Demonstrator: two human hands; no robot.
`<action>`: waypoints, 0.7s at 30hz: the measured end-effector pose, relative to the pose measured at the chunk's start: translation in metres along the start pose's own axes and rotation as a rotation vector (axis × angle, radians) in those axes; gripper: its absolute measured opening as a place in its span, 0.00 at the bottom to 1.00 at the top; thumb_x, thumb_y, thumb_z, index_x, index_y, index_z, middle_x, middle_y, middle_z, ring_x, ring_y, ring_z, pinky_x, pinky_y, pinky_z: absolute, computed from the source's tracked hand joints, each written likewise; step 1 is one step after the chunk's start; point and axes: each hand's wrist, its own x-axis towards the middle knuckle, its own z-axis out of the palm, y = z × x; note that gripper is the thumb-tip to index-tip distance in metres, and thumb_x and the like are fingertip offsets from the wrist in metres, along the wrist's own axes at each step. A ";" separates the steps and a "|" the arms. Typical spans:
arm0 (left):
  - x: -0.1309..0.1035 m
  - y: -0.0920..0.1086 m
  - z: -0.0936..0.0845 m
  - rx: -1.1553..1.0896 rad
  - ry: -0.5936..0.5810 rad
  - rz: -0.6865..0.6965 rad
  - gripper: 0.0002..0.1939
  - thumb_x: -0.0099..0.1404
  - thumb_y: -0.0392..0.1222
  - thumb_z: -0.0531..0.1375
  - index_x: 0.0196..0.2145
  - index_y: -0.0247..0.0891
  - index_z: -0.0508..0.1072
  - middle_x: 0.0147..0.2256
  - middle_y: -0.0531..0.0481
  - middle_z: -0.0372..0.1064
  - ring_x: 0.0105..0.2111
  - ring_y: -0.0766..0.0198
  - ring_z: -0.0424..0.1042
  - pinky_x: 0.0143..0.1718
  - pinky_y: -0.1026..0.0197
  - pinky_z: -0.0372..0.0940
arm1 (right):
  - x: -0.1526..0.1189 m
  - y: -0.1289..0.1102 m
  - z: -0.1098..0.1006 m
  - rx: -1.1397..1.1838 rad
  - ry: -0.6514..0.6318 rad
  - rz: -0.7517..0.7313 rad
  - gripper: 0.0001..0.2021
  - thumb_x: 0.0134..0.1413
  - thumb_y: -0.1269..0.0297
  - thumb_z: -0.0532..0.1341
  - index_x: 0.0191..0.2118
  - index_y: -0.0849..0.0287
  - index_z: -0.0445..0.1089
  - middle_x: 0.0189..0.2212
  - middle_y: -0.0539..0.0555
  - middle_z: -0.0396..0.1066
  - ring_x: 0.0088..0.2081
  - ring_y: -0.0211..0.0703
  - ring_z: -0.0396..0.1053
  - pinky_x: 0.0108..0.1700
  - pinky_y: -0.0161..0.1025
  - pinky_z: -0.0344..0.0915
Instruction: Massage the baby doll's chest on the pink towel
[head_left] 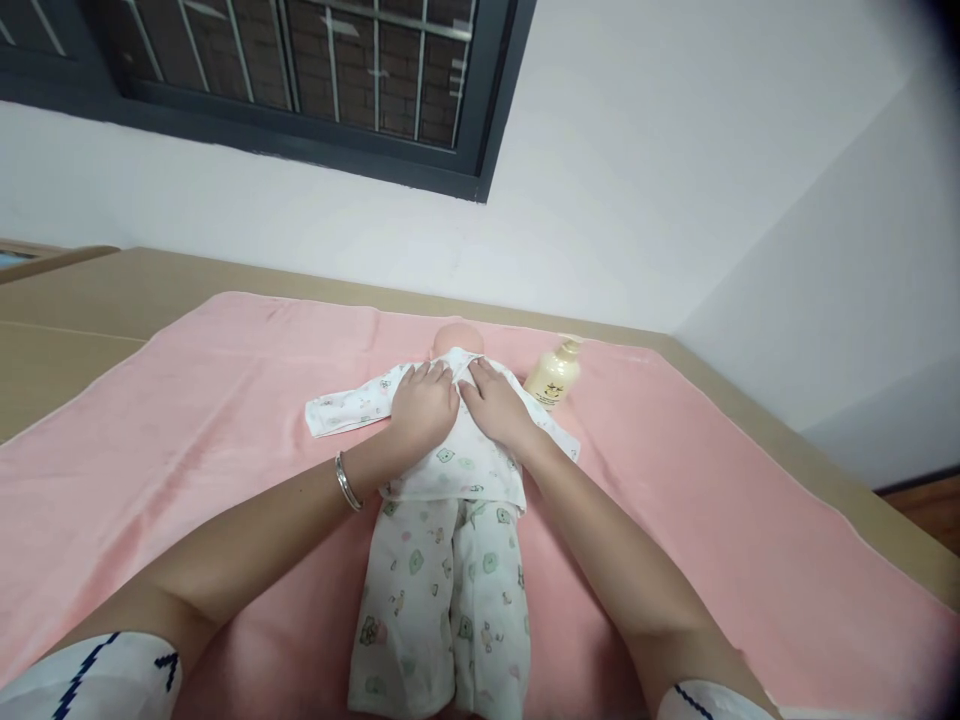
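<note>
A bald baby doll lies stretched out, its head at the far end, its face not clearly visible. It wears a white printed top and matching trousers. My left hand rests flat on one side of the chest, fingers extended toward the neck. On the other side my right hand lies flat, its fingertips close to the collar. Neither hand grips anything. One sleeve reaches out to the left; the other is partly hidden behind my right forearm.
A pink sheet covers much of the wooden surface. Just right of the doll's shoulder a pale yellow pump bottle leans at a tilt. A white wall and a dark-framed barred window stand behind.
</note>
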 end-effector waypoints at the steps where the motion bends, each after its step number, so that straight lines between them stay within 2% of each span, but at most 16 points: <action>1: 0.000 0.000 -0.001 -0.002 0.001 0.013 0.22 0.72 0.39 0.46 0.56 0.30 0.71 0.60 0.37 0.67 0.62 0.46 0.63 0.64 0.43 0.55 | 0.003 0.004 0.001 0.029 0.006 -0.002 0.23 0.69 0.59 0.48 0.63 0.65 0.61 0.66 0.64 0.59 0.67 0.52 0.54 0.66 0.48 0.52; 3: 0.004 -0.003 -0.002 -0.036 -0.001 0.012 0.21 0.71 0.38 0.48 0.55 0.32 0.72 0.59 0.38 0.68 0.61 0.47 0.65 0.63 0.45 0.56 | 0.003 0.003 0.003 0.040 0.025 0.000 0.23 0.69 0.60 0.48 0.63 0.65 0.62 0.65 0.63 0.61 0.67 0.52 0.55 0.66 0.48 0.52; 6: 0.011 -0.012 -0.003 -0.123 -0.019 -0.038 0.19 0.70 0.40 0.49 0.53 0.35 0.72 0.56 0.39 0.71 0.57 0.49 0.68 0.60 0.48 0.60 | -0.011 -0.014 0.005 -0.038 0.039 0.012 0.23 0.68 0.63 0.47 0.63 0.67 0.62 0.64 0.65 0.62 0.66 0.53 0.57 0.67 0.49 0.52; 10: 0.015 -0.019 -0.001 -0.163 -0.040 -0.079 0.18 0.70 0.42 0.48 0.51 0.34 0.71 0.51 0.38 0.73 0.53 0.48 0.70 0.57 0.47 0.63 | -0.021 -0.029 0.005 -0.126 0.055 -0.048 0.23 0.68 0.65 0.47 0.62 0.69 0.65 0.63 0.68 0.62 0.66 0.55 0.56 0.68 0.49 0.49; 13: 0.013 -0.019 0.005 -0.148 -0.013 -0.077 0.22 0.71 0.43 0.47 0.55 0.31 0.69 0.55 0.36 0.70 0.57 0.47 0.67 0.61 0.45 0.59 | -0.013 -0.018 0.004 -0.049 0.035 -0.008 0.23 0.69 0.62 0.46 0.62 0.65 0.65 0.64 0.64 0.62 0.66 0.52 0.56 0.67 0.48 0.51; 16: 0.011 -0.017 0.009 -0.141 0.005 -0.086 0.24 0.72 0.45 0.47 0.58 0.29 0.67 0.60 0.35 0.66 0.62 0.46 0.62 0.64 0.44 0.55 | -0.003 -0.004 0.006 -0.005 0.040 0.076 0.25 0.70 0.58 0.45 0.65 0.65 0.60 0.65 0.63 0.60 0.67 0.52 0.54 0.68 0.50 0.49; 21: 0.006 -0.012 0.007 -0.065 0.020 -0.036 0.22 0.73 0.43 0.46 0.57 0.31 0.68 0.56 0.35 0.69 0.59 0.46 0.65 0.62 0.42 0.57 | 0.002 0.003 0.011 -0.009 0.033 0.093 0.28 0.68 0.58 0.46 0.67 0.69 0.57 0.67 0.66 0.57 0.69 0.55 0.51 0.69 0.52 0.46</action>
